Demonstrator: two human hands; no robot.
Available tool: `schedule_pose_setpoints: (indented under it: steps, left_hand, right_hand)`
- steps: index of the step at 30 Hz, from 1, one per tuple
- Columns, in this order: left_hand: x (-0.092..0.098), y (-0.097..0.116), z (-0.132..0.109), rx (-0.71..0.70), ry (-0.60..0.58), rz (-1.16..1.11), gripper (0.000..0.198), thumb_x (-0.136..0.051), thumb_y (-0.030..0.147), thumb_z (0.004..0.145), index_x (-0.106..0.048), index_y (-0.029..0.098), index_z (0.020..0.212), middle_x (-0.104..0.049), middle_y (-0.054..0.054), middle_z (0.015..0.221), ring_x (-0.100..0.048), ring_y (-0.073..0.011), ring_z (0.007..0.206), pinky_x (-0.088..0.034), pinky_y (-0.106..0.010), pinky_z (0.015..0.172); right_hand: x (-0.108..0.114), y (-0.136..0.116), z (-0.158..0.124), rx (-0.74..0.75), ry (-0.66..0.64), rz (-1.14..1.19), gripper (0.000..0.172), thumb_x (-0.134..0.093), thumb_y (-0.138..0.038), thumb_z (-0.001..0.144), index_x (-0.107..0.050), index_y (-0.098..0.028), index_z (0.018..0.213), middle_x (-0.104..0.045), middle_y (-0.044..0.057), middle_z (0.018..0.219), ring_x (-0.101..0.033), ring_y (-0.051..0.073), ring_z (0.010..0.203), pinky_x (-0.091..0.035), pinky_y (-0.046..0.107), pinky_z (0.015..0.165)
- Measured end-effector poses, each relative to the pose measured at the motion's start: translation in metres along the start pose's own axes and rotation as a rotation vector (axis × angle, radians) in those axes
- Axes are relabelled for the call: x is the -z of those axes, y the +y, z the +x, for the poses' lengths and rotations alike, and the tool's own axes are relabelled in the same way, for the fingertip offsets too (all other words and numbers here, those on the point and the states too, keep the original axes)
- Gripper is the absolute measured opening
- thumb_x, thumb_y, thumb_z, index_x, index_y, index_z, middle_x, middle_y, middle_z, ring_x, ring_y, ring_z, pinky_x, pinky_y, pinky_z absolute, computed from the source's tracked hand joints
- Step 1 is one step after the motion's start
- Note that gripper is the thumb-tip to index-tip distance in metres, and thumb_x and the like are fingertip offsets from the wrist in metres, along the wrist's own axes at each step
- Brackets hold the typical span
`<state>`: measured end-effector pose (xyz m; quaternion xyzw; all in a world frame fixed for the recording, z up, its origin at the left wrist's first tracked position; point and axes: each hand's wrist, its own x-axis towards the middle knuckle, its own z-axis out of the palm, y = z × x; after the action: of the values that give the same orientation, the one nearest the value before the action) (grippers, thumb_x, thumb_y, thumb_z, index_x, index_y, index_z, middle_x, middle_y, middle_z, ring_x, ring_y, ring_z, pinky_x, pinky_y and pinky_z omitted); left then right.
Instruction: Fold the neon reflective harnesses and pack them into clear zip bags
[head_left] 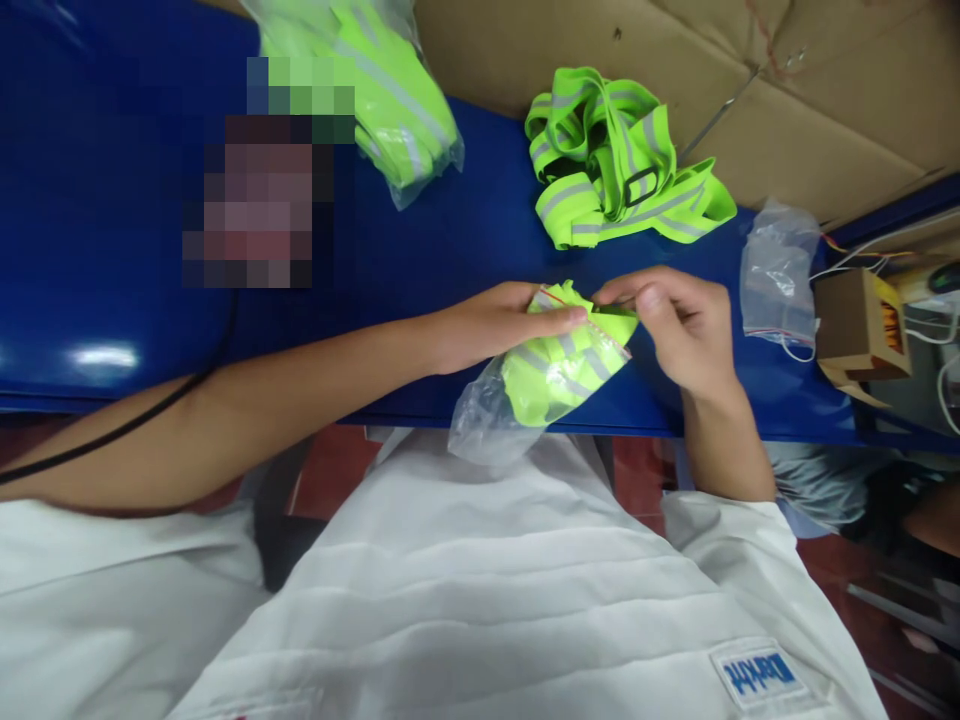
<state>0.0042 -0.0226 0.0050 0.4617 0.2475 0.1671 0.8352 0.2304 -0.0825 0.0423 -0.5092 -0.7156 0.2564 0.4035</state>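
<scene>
Over the front edge of the blue table, my left hand point(499, 325) grips a clear zip bag point(480, 415) with its thumb across the top, near the red seal line. Inside the bag is a folded neon-green reflective strap point(551, 375) with grey stripes; part of it sticks up at the bag's mouth. My right hand point(686, 325) is at the mouth's right side, fingers curled and closed on the edge of the strap there; its fingertips are partly hidden. Behind my hands lies a loose heap of neon-green reflective straps point(600, 165) with a black buckle.
A larger clear bag of neon-green straps point(409, 125) lies at the back left, beside a pixelated patch. Cardboard point(847, 110) borders the table's back. At right are an empty zip bag point(780, 270), a small cardboard box point(851, 320) and cables. A black cord point(112, 440) crosses my left arm.
</scene>
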Motion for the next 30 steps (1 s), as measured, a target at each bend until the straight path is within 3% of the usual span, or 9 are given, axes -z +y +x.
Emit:
schedule_pose_setpoints:
  steps: [6, 9, 12, 16, 19, 23, 26, 28, 30]
  left_hand:
    - [0.002, 0.004, 0.001, -0.064, 0.025, 0.021, 0.036, -0.082, 0.050, 0.087, -0.078, 0.017, 0.101, -0.078, -0.005, 0.097, -0.073, -0.0189, 0.086, -0.056, -0.026, 0.075]
    - [0.001, 0.008, -0.001, -0.124, 0.028, 0.004, 0.036, -0.081, 0.049, 0.088, -0.078, 0.017, 0.104, -0.079, -0.005, 0.101, -0.074, -0.0189, 0.091, -0.056, -0.026, 0.079]
    - [0.001, 0.010, -0.002, -0.156, 0.000, 0.009, 0.041, -0.080, 0.053, 0.090, -0.079, 0.019, 0.113, -0.080, -0.006, 0.110, -0.075, -0.0212, 0.099, -0.058, -0.028, 0.084]
    - [0.003, 0.006, -0.003, -0.159, -0.015, 0.044, 0.054, -0.079, 0.065, 0.088, -0.079, 0.018, 0.114, -0.080, -0.008, 0.109, -0.076, -0.0230, 0.097, -0.058, -0.030, 0.083]
    - [0.002, 0.003, -0.002, -0.135, -0.014, 0.055, 0.059, -0.078, 0.070, 0.086, -0.080, 0.016, 0.111, -0.081, -0.009, 0.105, -0.076, -0.0219, 0.093, -0.058, -0.029, 0.080]
    - [-0.001, 0.004, -0.003, -0.139, -0.002, 0.058, 0.063, -0.079, 0.071, 0.084, -0.079, 0.016, 0.114, -0.081, -0.010, 0.108, -0.076, -0.0233, 0.095, -0.058, -0.030, 0.082]
    - [-0.002, 0.008, -0.004, -0.240, 0.103, 0.061, 0.068, -0.081, 0.070, 0.083, -0.075, 0.018, 0.126, -0.079, -0.009, 0.119, -0.075, -0.0246, 0.106, -0.057, -0.031, 0.092]
    - [0.000, 0.010, -0.005, -0.290, 0.179, 0.098, 0.073, -0.077, 0.073, 0.085, -0.072, 0.020, 0.135, -0.078, -0.009, 0.127, -0.073, -0.0260, 0.115, -0.056, -0.032, 0.099]
    - [0.003, 0.012, -0.005, -0.287, 0.200, 0.173, 0.075, -0.066, 0.077, 0.091, -0.069, 0.021, 0.140, -0.077, -0.009, 0.130, -0.071, -0.0273, 0.122, -0.053, -0.033, 0.105]
  right_hand:
    - [-0.008, 0.008, -0.005, -0.082, -0.325, 0.284, 0.050, -0.064, -0.066, 0.101, -0.068, -0.025, 0.128, -0.079, 0.008, 0.108, -0.078, 0.024, 0.101, -0.061, 0.035, 0.088]
    - [-0.013, 0.007, -0.006, -0.043, -0.249, 0.320, 0.047, -0.065, -0.062, 0.102, -0.065, -0.025, 0.130, -0.078, 0.008, 0.114, -0.077, 0.023, 0.109, -0.060, 0.036, 0.097]
    - [-0.016, 0.004, -0.005, -0.022, -0.166, 0.279, 0.060, -0.067, -0.069, 0.097, -0.062, -0.026, 0.139, -0.073, 0.010, 0.129, -0.069, 0.026, 0.127, -0.056, 0.040, 0.109]
    - [-0.018, 0.004, -0.002, -0.052, -0.342, 0.328, 0.078, -0.068, -0.077, 0.091, -0.055, -0.027, 0.150, -0.064, 0.011, 0.145, -0.066, 0.029, 0.133, -0.056, 0.041, 0.110]
    - [-0.018, 0.006, -0.001, -0.098, -0.385, 0.364, 0.081, -0.070, -0.079, 0.088, -0.057, -0.027, 0.148, -0.060, 0.012, 0.150, -0.068, 0.029, 0.129, -0.059, 0.039, 0.104]
    - [-0.019, 0.007, -0.003, -0.053, -0.330, 0.349, 0.073, -0.073, -0.072, 0.090, -0.059, -0.027, 0.145, -0.059, 0.011, 0.152, -0.062, 0.031, 0.138, -0.057, 0.041, 0.109]
    - [-0.021, 0.010, -0.001, 0.010, -0.117, 0.283, 0.065, -0.079, -0.063, 0.090, -0.062, -0.027, 0.141, -0.062, 0.010, 0.147, -0.062, 0.027, 0.133, -0.054, 0.040, 0.111]
    - [-0.022, 0.015, 0.003, -0.042, -0.025, 0.272, 0.060, -0.083, -0.062, 0.086, -0.067, -0.024, 0.130, -0.069, 0.009, 0.133, -0.067, 0.023, 0.118, -0.057, 0.036, 0.102]
    - [-0.021, 0.020, 0.009, -0.181, -0.054, 0.333, 0.054, -0.086, -0.062, 0.082, -0.071, -0.019, 0.113, -0.074, 0.006, 0.106, -0.068, 0.017, 0.091, -0.058, 0.030, 0.082]
